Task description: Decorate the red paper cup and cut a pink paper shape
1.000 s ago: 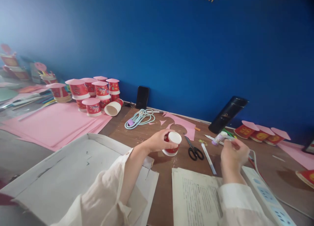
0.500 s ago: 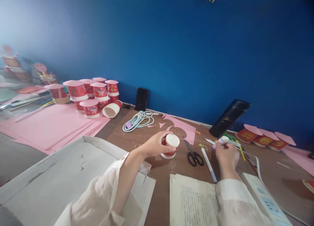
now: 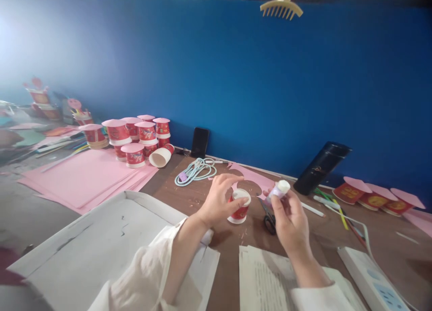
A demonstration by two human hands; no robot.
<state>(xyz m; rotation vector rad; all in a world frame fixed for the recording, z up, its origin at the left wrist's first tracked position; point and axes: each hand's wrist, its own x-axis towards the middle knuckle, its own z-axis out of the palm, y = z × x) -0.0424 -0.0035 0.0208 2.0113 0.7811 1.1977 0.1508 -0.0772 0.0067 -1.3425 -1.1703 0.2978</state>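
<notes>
A red paper cup (image 3: pixel 240 214) stands upside down on the brown table, its white base facing up. My left hand (image 3: pixel 216 202) is beside it, thumb and fingers spread apart; the thumb passes in front of the cup, and I see no firm grip. Between the thumb and fingers of my right hand (image 3: pixel 293 221) is a pale purple glue stick (image 3: pixel 274 193), its whitish end pointing up. Black-handled scissors (image 3: pixel 270 223) lie just left of that hand, partly hidden by it. Cut pink paper (image 3: pixel 251 176) with round cutouts lies behind the cup.
Stacked red cups with pink tops (image 3: pixel 135 154) stand at left behind pink sheets (image 3: pixel 84 171). A large white tray-like board (image 3: pixel 84 248) lies front left, a printed booklet (image 3: pixel 261 275) in front. At right are a black bottle (image 3: pixel 320 167), more cups (image 3: pixel 376 196) and a power strip (image 3: pixel 374 279).
My right hand has brought the glue stick left and up, from beside the pens toward the cup. My left hand's fingers have opened away from the cup. The view has tilted up.
</notes>
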